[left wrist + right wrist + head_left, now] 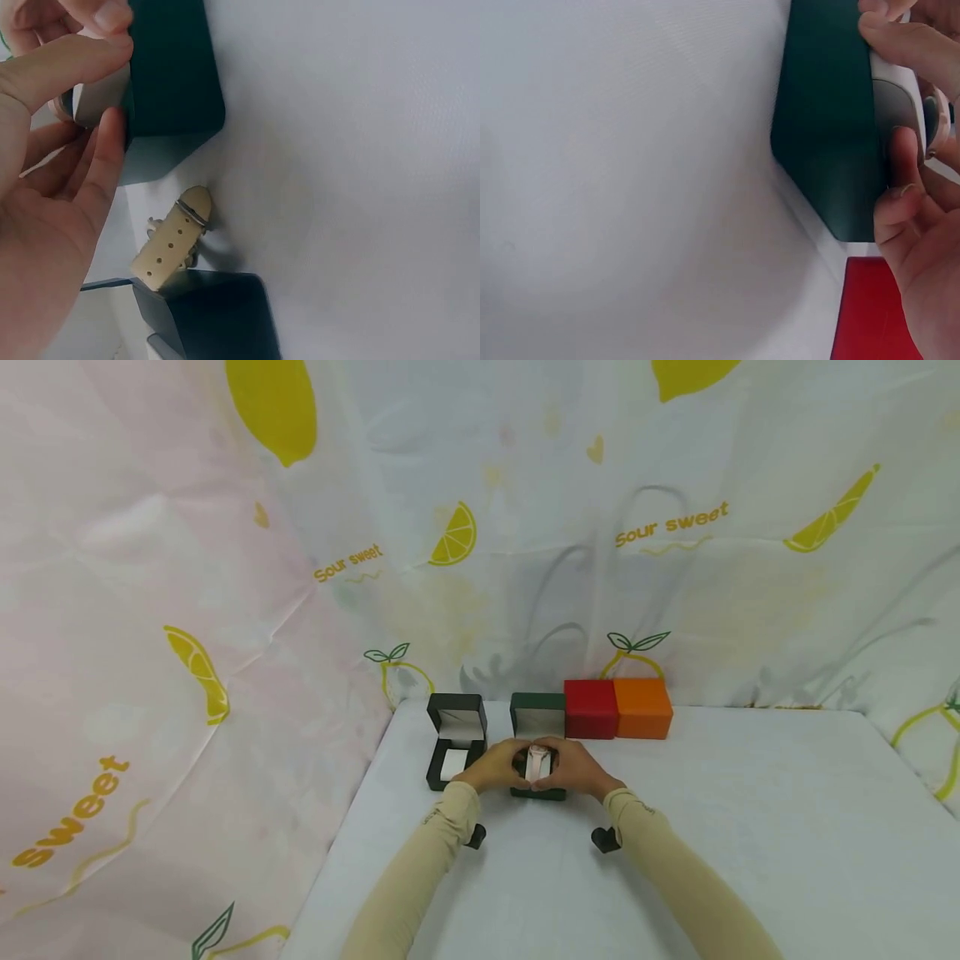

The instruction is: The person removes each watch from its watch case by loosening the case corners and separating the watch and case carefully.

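Note:
An open dark green box [537, 720] stands on the white table [750, 793], and both hands meet over its base. My left hand [498, 766] and right hand [573, 768] pinch a pale cushion [538, 763] with a watch wrapped round it, held at the box's opening. In the left wrist view the left hand [105, 75] grips the cushion's [101, 101] end against the green box [176, 75]. In the right wrist view the right hand [889, 90] holds the other end of the cushion [892, 101] beside the green box [825, 127].
An open black box [456, 739] with a white cushion stands left of the green one. A beige watch strap [172, 240] lies against the black box [206, 315]. Shut red [591, 708] and orange [642, 708] boxes stand right. Lemon-print cloth hangs behind and left.

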`<state>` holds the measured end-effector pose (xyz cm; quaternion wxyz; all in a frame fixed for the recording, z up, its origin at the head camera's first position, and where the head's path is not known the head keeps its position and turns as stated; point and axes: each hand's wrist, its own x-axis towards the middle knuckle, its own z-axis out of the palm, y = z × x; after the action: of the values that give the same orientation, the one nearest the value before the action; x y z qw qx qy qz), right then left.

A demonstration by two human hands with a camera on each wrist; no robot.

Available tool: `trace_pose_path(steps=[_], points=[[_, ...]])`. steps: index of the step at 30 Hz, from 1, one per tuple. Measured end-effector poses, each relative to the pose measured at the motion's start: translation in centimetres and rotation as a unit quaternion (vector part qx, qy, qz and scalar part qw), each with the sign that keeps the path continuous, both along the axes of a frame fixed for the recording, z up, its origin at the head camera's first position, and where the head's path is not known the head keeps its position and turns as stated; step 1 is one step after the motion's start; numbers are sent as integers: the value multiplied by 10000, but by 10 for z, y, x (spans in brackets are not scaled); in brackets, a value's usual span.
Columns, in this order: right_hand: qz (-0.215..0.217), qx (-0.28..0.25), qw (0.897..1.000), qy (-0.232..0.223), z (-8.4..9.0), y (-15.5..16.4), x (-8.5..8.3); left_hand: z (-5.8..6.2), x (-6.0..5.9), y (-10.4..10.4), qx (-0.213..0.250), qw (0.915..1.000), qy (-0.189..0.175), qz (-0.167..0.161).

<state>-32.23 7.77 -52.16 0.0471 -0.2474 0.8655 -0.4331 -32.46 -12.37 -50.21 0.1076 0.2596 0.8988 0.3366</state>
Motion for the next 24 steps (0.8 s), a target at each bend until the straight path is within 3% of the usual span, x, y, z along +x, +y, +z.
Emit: trace_pose_path(steps=[4, 10, 15, 18, 21, 24], points=[[11, -55, 9998, 184, 1, 1, 2, -2, -2, -3, 14, 10000, 53, 37], [121, 31, 9993, 358, 4, 0, 2, -11, -5, -6, 417, 9991, 34, 106], [291, -65, 9980, 553, 7, 2, 6, -16, -4, -9, 356, 9978, 549, 51], [374, -64, 9953, 887, 8, 4, 9, -13, 1, -10, 596, 9958, 693, -77], [406, -1, 9898, 1363, 9, 5, 12, -7, 6, -9, 1115, 9929, 368, -166], [317, 146, 9825, 1828, 13, 7, 14, 0, 10, -8, 1531, 9881, -148, 9]])
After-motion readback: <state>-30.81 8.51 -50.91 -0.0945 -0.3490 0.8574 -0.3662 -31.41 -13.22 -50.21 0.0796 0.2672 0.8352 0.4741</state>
